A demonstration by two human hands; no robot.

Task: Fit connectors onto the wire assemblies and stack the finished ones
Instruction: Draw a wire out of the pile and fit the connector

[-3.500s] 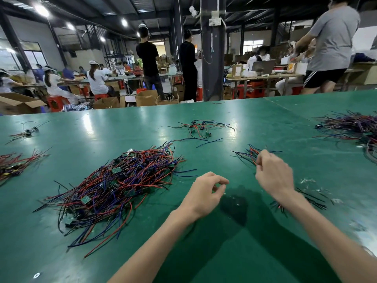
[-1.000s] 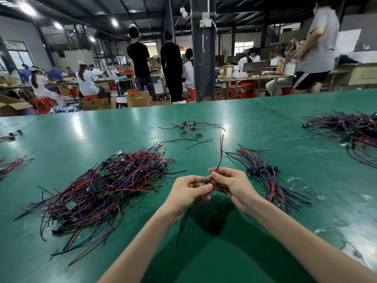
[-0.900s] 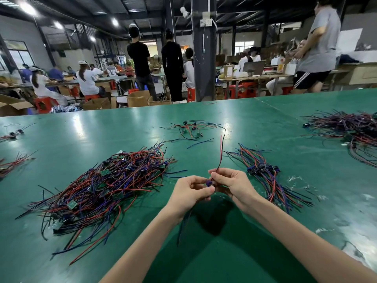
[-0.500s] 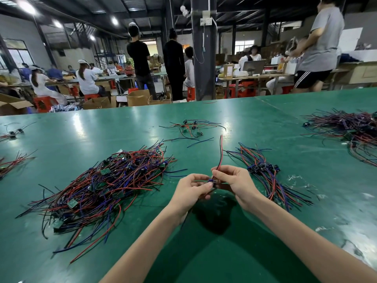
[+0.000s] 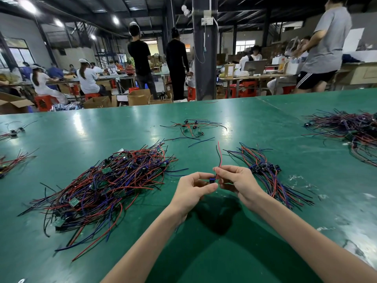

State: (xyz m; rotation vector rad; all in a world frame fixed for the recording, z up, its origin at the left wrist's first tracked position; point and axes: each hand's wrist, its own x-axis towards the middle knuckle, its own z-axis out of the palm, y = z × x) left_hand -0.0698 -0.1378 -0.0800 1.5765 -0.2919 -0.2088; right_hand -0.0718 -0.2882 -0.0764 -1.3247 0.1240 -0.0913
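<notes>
Two small wire bundles (image 5: 13, 161) at the left edge of the desk (image 5: 81, 127), well apart from the work. Next, toward the near-left, a large loose pile of wire assemblies (image 5: 106, 186): red, blue and black leads tangled with little green boards. Toward the far edge, near the middle, a small scattered cluster (image 5: 192, 127). Above the near middle, left hand (image 5: 192, 189) pinching a small blue connector (image 5: 212, 179) at the fingertips. Right hand (image 5: 239, 181) meeting it from the other side, fingers curled round a wire pair (image 5: 219, 154), red and black ends standing up past the knuckles. Judged as mid-fit, connector probably being pressed onto the leads; seating itself hidden by the fingers. Just beside the right hand, a stack of finished ones (image 5: 265, 172), or so taken, laid roughly parallel with connectors bunched across the middle. Toward the far-right corner, another big heap (image 5: 346, 129). Risks from here: pushing off-axis and bending a terminal; stopping short of full seating, hence a loose joint; swapping red and black; sweeping a forearm through the finished stack and tangling it; dropping the tiny connector into the pile. As for containers, none made out on the desk. Beyond its far edge, open cardboard boxes (image 5: 139, 97), contents too small to tell.
</notes>
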